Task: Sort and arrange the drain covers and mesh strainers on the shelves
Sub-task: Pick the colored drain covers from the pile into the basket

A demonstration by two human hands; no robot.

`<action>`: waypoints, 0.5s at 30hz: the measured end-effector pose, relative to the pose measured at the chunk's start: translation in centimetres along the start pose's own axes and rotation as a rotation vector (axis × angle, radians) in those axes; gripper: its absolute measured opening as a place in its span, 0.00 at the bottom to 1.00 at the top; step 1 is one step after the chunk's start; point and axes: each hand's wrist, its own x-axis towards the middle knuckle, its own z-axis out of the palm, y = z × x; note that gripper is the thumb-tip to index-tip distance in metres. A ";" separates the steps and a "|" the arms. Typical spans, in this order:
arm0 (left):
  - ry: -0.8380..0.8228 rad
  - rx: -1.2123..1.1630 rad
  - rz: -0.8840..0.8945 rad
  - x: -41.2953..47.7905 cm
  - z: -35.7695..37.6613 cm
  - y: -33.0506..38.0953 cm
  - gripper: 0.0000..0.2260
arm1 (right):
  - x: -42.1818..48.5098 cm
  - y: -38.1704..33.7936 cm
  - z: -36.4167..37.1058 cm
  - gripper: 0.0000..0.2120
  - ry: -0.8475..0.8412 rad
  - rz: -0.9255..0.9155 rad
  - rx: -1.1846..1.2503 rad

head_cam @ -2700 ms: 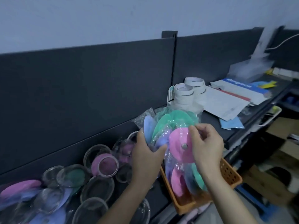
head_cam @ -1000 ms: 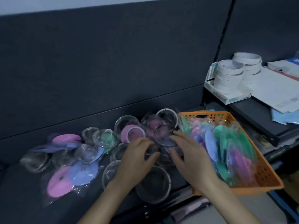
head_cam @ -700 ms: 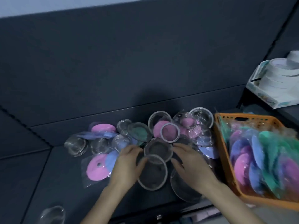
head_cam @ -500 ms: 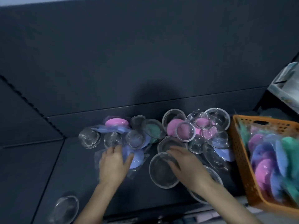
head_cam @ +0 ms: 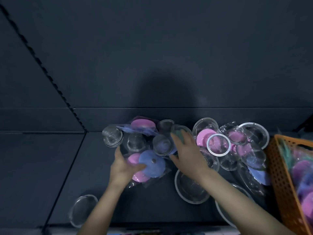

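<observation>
Drain covers [head_cam: 151, 164] in their bag have just come into your left hand [head_cam: 124, 168], grip closed; your right hand [head_cam: 188, 157] spreads open over strainers [head_cam: 162, 144], sorting underway.

left hand [head_cam: 124, 168]: palm down, fingers curled, thumb pointing right, bare forearm angling in from bottom centre
right hand [head_cam: 187, 156]: palm down, fingers spread forward, bare forearm from bottom right

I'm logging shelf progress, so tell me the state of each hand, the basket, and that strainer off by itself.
Left hand: gripping a bagged pack of blue and pink covers.
Right hand: laid open on the pile of strainers.
Basket: filled with bagged covers.
Lone strainer: lying apart, untouched.
</observation>
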 end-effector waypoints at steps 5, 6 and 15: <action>-0.079 -0.277 -0.147 -0.6 -2.1 -1.0 0.15 | 2.0 -0.5 1.3 0.37 -0.011 0.064 -0.181; -0.076 -0.317 -0.151 -0.8 -2.5 -1.1 0.13 | 2.3 -0.6 1.5 0.37 -0.021 0.081 -0.189; 0.136 -0.591 -0.024 -2.4 -5.3 -1.5 0.09 | 1.4 -1.6 2.9 0.30 -0.120 0.043 -0.167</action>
